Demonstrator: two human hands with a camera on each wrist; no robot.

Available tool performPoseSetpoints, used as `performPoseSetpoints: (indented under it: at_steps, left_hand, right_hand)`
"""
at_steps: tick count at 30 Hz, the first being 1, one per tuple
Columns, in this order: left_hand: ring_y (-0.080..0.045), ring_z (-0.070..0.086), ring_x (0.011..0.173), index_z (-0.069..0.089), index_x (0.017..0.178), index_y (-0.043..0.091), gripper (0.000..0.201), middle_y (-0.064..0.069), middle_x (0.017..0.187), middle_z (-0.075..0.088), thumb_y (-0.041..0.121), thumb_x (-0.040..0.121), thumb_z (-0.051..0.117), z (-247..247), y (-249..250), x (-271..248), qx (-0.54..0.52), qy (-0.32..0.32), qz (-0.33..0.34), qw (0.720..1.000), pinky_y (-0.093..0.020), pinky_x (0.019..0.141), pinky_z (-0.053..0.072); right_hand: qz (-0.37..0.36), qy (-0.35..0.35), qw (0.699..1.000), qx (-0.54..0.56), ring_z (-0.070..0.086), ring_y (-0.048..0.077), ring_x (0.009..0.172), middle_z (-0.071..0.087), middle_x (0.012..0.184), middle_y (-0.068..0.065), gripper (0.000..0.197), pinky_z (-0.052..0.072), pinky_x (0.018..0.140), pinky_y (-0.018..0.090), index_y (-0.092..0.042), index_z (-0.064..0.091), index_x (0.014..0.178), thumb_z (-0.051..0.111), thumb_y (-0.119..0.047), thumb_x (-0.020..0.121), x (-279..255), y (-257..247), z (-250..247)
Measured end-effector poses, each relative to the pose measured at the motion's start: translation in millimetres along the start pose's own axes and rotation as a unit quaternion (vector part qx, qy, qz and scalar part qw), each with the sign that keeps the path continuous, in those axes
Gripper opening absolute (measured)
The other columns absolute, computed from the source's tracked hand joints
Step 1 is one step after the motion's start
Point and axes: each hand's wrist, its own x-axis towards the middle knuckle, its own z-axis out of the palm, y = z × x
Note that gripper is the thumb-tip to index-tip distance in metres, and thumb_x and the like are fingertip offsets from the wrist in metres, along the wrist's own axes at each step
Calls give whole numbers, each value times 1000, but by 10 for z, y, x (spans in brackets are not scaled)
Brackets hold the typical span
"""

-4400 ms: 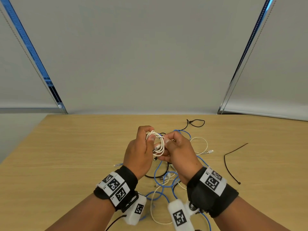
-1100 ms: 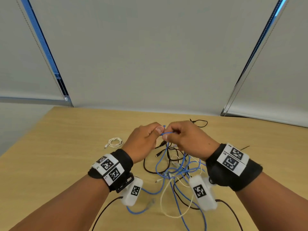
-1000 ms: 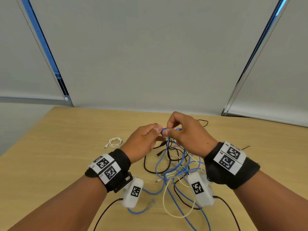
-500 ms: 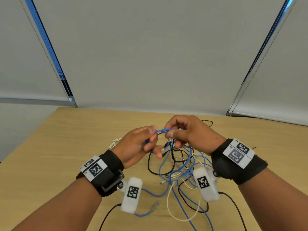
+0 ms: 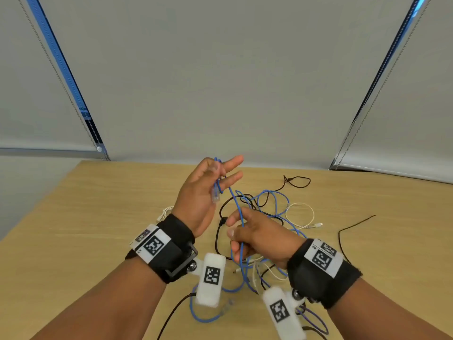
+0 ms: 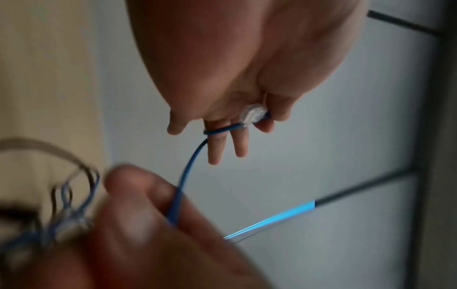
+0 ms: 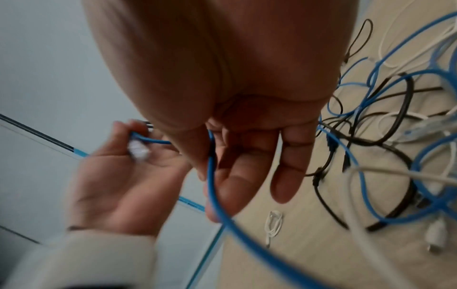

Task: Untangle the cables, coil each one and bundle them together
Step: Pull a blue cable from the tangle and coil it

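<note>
My left hand point(image 5: 208, 182) is raised above the table, palm toward me. Its thumb pinches the blue cable point(image 5: 235, 200) near the clear plug point(image 5: 216, 194), and the cable loops around two outstretched fingers point(image 6: 217, 148). The same plug point(image 6: 252, 115) lies against the palm. My right hand point(image 5: 252, 234) is lower and nearer, with the blue cable point(image 7: 212, 185) pinched between thumb and fingers. From there the cable drops into a tangle point(image 5: 267, 209) of blue, black and white cables on the table.
A coiled white cable point(image 7: 273, 223) lies on the wooden table point(image 5: 85, 229) to the left, mostly hidden behind my left wrist in the head view. A thin black cable point(image 5: 353, 227) lies apart on the right. A black loop point(image 5: 297, 182) sits at the far side.
The white coil I held earlier now lies on the table at left. My hands, together on the blue cable a second ago, have parted: left rose with the plug end, right slid down.
</note>
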Motion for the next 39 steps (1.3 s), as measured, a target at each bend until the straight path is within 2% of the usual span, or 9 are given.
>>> performPoseSetpoints:
  at_steps: [2, 7, 11, 14, 18, 23, 26, 35, 39]
  left_hand:
    - [-20, 64, 124, 46, 87, 8, 24, -6, 130, 70, 21, 107, 44, -64, -53, 22, 174, 30, 15, 984, -28, 100, 50]
    - [-6, 70, 94, 59, 87, 16, 29, 7, 92, 76, 30, 107, 42, -185, -211, 5, 420, -26, 1, 907, -39, 92, 51]
    - [-30, 74, 91, 66, 87, 10, 41, -8, 52, 59, 38, 102, 39, -120, -238, -96, 288, -77, -102, 949, -40, 93, 53]
    - [-45, 73, 91, 65, 84, 9, 41, -12, 48, 46, 37, 104, 43, -63, -172, -163, 105, -94, -161, 977, -42, 94, 56]
    - [-28, 61, 62, 58, 77, 14, 37, -3, 54, 37, 38, 103, 47, -6, -158, -167, 73, -64, -138, 986, -50, 92, 49]
    - [-19, 42, 52, 53, 78, 13, 37, -1, 57, 29, 40, 102, 51, 68, -200, -211, 33, -30, -136, 990, -46, 87, 43]
    - [-18, 36, 49, 58, 80, 11, 35, -2, 56, 31, 41, 98, 54, 41, -173, -250, -13, -41, -150, 988, -30, 81, 54]
    - [-11, 39, 44, 65, 86, 11, 26, 0, 57, 45, 30, 99, 53, 16, -101, -255, -43, -63, -159, 984, -37, 97, 55]
    - [-16, 47, 44, 60, 79, 12, 29, -3, 53, 48, 32, 98, 53, 55, -34, -258, -63, -82, -163, 981, -22, 66, 57]
  right_hand:
    - [2, -30, 1000, 0, 62, 23, 54, 63, 68, 7, 17, 46, 60, 33, -7, 48, 117, 53, -8, 101, -73, -21, 14]
    - [-65, 70, 983, -157, 38, 13, 51, 41, 57, -8, 16, 39, 52, 29, -23, 69, 87, 59, -29, 99, -213, -282, -121]
    - [-189, 236, 904, -301, 55, 5, 66, 63, 71, -12, 18, 41, 64, 26, -22, 69, 79, 69, -34, 92, -187, -485, -333]
    - [-212, 231, 921, -229, 59, 1, 79, 69, 95, -7, 9, 41, 68, 21, -22, 64, 94, 68, -30, 94, -111, -488, -396]
    - [-223, 177, 951, -124, 56, 0, 62, 65, 76, -8, 10, 42, 54, 13, -20, 63, 106, 55, -24, 103, -43, -409, -356]
    - [-221, 231, 931, -175, 45, 5, 57, 48, 68, -8, 19, 46, 61, 39, -25, 50, 88, 45, -30, 106, 73, -389, -189]
    - [-227, 185, 946, -141, 41, 7, 54, 45, 67, -6, 21, 41, 57, 28, -18, 53, 87, 47, -27, 105, 78, -450, -225]
    - [-221, 78, 967, -102, 34, 5, 48, 45, 60, -5, 25, 31, 46, 17, -14, 61, 88, 49, -27, 106, -3, -536, -378]
    - [-205, 69, 976, -24, 31, 8, 44, 54, 61, -3, 24, 27, 42, 20, -23, 62, 81, 56, -35, 100, 49, -521, -439]
